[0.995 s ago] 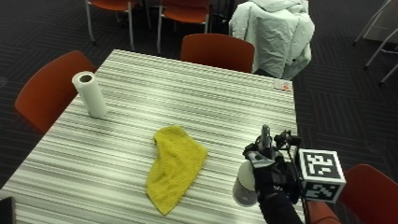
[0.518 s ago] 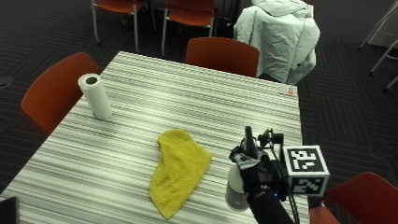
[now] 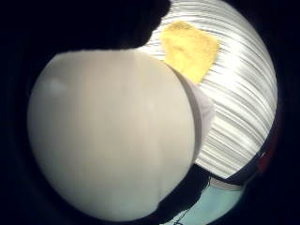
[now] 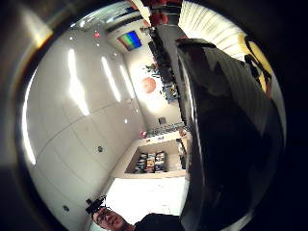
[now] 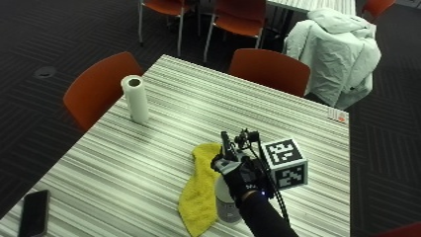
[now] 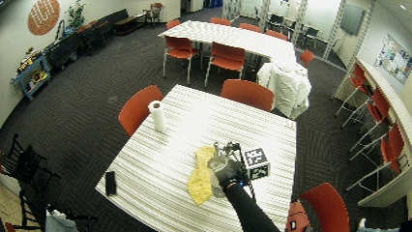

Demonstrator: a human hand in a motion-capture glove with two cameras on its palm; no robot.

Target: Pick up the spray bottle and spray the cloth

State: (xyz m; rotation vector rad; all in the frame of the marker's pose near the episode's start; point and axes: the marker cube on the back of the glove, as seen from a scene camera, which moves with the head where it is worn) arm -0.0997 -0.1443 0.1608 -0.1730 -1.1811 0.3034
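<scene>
Gloved hand grips spray bottle beside yellow cloth.
Rigid, smooth plastic; best held at the neck.

Meeting room (carpeted), striped tables ringed by orange chairs.

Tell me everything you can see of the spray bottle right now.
The spray bottle has a pale, whitish-grey body that looks like plastic, rounded and smooth in the little finger side palm view. A dark spray head juts up at its top. It stands roughly upright at the table's near edge, right beside the yellow cloth. The gloved right hand wraps around its upper part, hiding the neck and trigger. Whether its base touches the table is unclear.
</scene>
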